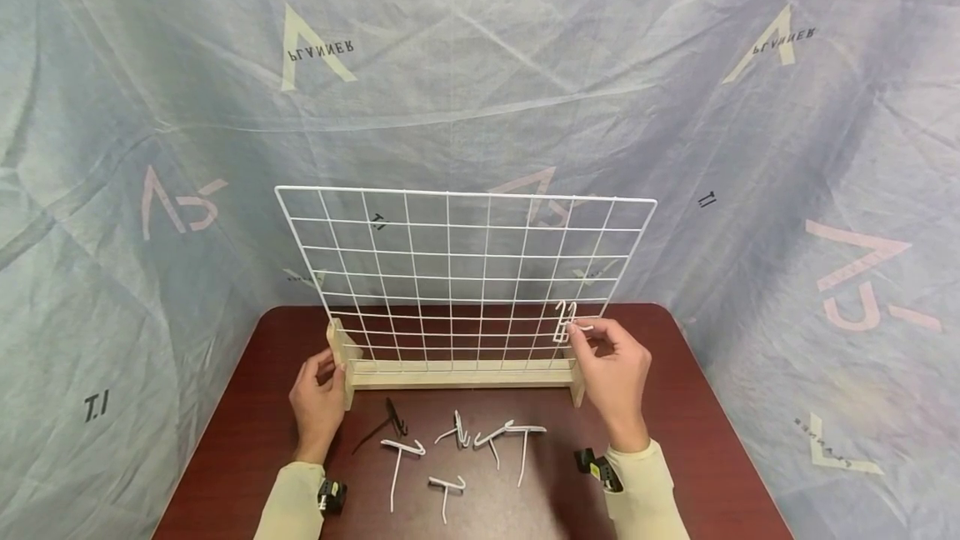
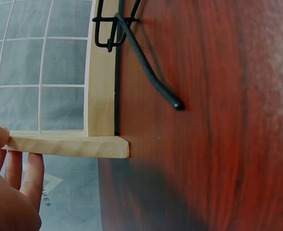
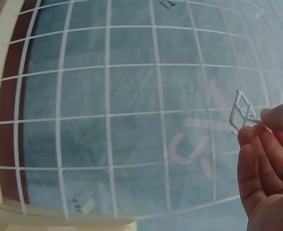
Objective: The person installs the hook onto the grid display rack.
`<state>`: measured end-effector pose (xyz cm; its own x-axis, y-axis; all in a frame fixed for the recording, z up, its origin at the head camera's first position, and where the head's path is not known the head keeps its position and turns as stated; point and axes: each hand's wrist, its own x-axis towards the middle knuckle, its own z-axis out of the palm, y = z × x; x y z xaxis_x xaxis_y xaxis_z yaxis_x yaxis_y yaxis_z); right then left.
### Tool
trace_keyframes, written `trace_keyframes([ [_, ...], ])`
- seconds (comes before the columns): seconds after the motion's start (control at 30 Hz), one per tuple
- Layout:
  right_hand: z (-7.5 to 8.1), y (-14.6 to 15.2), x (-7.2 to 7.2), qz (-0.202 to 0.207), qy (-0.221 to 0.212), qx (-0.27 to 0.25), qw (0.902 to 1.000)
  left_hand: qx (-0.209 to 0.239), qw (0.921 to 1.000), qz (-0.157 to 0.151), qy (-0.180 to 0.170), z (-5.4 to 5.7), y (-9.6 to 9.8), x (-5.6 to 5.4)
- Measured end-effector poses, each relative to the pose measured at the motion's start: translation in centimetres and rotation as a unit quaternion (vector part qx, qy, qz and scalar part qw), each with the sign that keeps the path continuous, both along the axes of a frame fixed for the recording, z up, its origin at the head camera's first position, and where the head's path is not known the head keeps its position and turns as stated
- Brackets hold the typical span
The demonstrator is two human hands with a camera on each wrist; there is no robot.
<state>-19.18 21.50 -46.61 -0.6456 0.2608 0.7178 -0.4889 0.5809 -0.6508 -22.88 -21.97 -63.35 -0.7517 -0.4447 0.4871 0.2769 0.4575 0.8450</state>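
A white wire grid panel (image 1: 450,279) stands in a pale wooden stand (image 1: 461,378) on the dark red wood-grain surface (image 1: 697,440). At the panel's left end, the left hand (image 1: 318,394) grips the stand's flat wooden side piece (image 2: 74,146), thumb on one face and fingers on the other. Before the panel's lower right part, the right hand (image 1: 615,365) pinches a white wire hook (image 1: 561,341); whether that hook touches the panel I cannot tell. In front of the panel lie five more white wire hooks (image 1: 403,446), with one black wire hook (image 1: 393,417) near its left end. Behind the panel hangs grey-blue printed fabric (image 1: 450,65).
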Motion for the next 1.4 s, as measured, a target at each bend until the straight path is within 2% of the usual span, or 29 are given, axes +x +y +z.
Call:
trace_keyframes([
  [0.27,2.5,-0.9,-0.5,0.001,0.027,-0.037,0.9989,-0.007,1.0000,0.005,0.003,0.4,-0.3,-0.2],
  [0.43,3.5,-1.1,-0.2,0.000,0.046,-0.049,0.9978,-0.010,0.9999,0.000,0.005,-0.1,-0.1,0.2],
  [0.8,6.8,-1.9,-0.8,-0.018,0.117,-0.007,0.9929,-0.006,1.0000,0.000,-0.001,0.0,-0.1,0.2],
  [1.13,7.4,-1.4,-2.3,-0.012,0.125,0.010,0.9920,0.000,0.9999,-0.007,0.014,0.0,-0.2,-0.1],
  [1.4,7.1,-1.3,-3.3,-0.025,0.141,0.038,0.9890,0.004,0.9999,-0.010,0.013,-0.3,-0.2,-0.2],
])
